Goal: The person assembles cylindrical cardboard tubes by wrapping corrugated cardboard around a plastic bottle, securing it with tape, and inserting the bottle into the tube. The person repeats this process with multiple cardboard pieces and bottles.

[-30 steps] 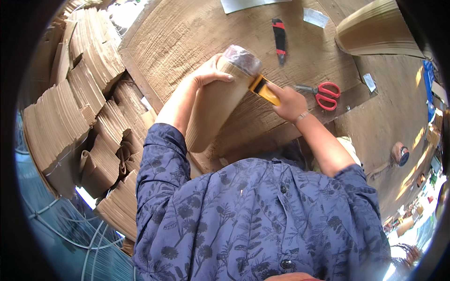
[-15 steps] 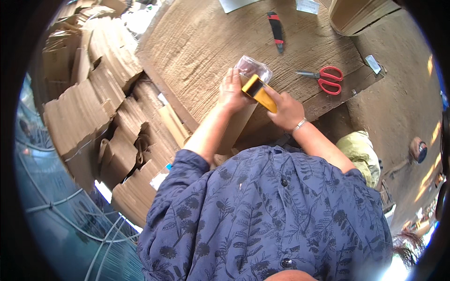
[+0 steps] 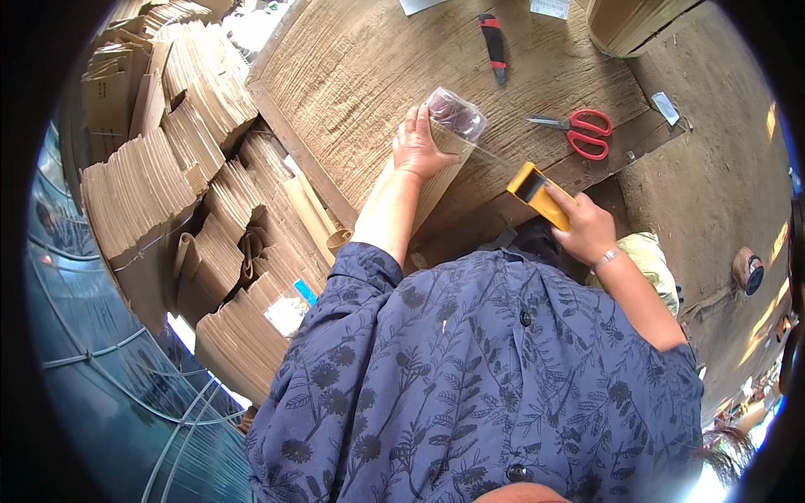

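Note:
A long tan cardboard piece (image 3: 441,188) lies slanted near the table's front edge, with a clear plastic-wrapped, reddish-brown item (image 3: 457,114) at its far end. My left hand (image 3: 422,147) rests on the cardboard, fingers stretched and thumb out to the right. In my right hand (image 3: 589,226), off to the right, is a yellow hand tool (image 3: 541,198) with a dark window, gripped by its handle; its exact kind is unclear. A thin light strip runs from the tool to the wrapped end.
Red-handled scissors (image 3: 589,134) and a black-and-red utility knife (image 3: 493,50) lie on the wooden table (image 3: 352,80). Stacked cardboard (image 3: 138,197) stands at the left. A round brown container (image 3: 641,23) is at the far right, near a small white packet (image 3: 666,109).
My right hand has drawn the yellow tool away to the right from the wrapped end. The left hand has stayed on the cardboard, its thumb now visible.

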A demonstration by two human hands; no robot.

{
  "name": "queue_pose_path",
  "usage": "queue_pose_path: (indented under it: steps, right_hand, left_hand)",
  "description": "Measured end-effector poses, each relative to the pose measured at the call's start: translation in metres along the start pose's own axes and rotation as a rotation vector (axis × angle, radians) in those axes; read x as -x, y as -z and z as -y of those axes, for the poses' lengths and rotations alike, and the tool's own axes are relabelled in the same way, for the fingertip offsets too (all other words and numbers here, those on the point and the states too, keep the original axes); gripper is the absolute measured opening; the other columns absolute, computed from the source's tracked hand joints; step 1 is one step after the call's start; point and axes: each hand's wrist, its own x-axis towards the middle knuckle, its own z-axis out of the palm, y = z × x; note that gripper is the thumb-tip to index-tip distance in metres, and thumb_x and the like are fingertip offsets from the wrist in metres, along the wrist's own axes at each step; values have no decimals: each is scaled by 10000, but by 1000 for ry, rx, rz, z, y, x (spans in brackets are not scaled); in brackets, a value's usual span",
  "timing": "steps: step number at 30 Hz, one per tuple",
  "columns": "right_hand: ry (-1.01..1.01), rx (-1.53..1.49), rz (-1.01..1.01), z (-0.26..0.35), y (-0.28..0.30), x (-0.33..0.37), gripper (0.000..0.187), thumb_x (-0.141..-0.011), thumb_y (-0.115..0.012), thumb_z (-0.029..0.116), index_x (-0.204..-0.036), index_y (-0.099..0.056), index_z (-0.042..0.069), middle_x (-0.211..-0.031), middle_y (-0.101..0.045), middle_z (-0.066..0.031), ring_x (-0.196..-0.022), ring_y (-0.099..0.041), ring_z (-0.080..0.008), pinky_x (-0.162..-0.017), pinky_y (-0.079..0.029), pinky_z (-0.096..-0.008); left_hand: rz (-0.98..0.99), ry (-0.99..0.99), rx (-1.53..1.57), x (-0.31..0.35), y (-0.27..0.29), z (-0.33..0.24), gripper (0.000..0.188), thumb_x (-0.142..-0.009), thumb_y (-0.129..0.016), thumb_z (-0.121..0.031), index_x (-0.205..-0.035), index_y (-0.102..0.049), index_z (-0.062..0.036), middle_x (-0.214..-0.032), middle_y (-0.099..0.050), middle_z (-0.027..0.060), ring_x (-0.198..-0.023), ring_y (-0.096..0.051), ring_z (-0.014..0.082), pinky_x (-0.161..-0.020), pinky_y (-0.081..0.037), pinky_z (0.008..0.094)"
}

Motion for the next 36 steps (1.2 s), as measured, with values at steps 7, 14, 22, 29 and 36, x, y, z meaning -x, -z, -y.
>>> queue_pose_path:
  steps: [7, 14, 22, 29, 36]
  right_hand:
    - [33, -25, -1, 24, -90, -114, 731, -751, -749, 297, -1412, -456, 403, -917, -586, -117, -780, -668, -321, -668, -556, -441]
    - [8, -119, -15, 98, -66, -183, 699, -768, -731, 308, -1409, -461, 381, -968, -612, -131, -822, -677, -336, -710, -555, -462]
    - [168, -123, -68, 98, -5, -153, 701, -743, -742, 329, -1399, -495, 346, -881, -613, -121, -742, -670, -325, -641, -557, -439]
    - [46, 78, 45, 29, -5, -82, 720, -741, -752, 273, -1404, -487, 365, -869, -595, -112, -730, -661, -322, -602, -543, -445]
    - [-29, 142, 220, 58, -70, -207, 697, -799, -702, 304, -1434, -427, 381, -969, -637, -133, -879, -677, -331, -748, -552, -446]
  left_hand:
    - [382, 33, 763, -68, 30, 82, 1270, -524, -956, -223, -1543, -219, -50, -1493, -418, 172, -1348, -444, 266, -1121, -368, 363]
    - [315, -43, 677, -84, 70, 129, 1082, -654, -891, -209, -1529, -273, -63, -1536, -361, 182, -1396, -385, 280, -1154, -342, 426]
    - [-153, 46, 65, -60, 46, 53, 1012, -554, -903, -448, -1391, -433, -125, -1310, -539, 128, -1235, -517, 312, -1043, -434, 411]
    - [-210, -12, 126, -66, 35, 83, 1086, -471, -939, -358, -1396, -427, -112, -1295, -552, 139, -1228, -533, 302, -1078, -427, 390]
    - [199, -110, 586, -107, 81, 119, 1199, -462, -947, -310, -1471, -340, -79, -1384, -515, 154, -1321, -466, 270, -1129, -361, 386]
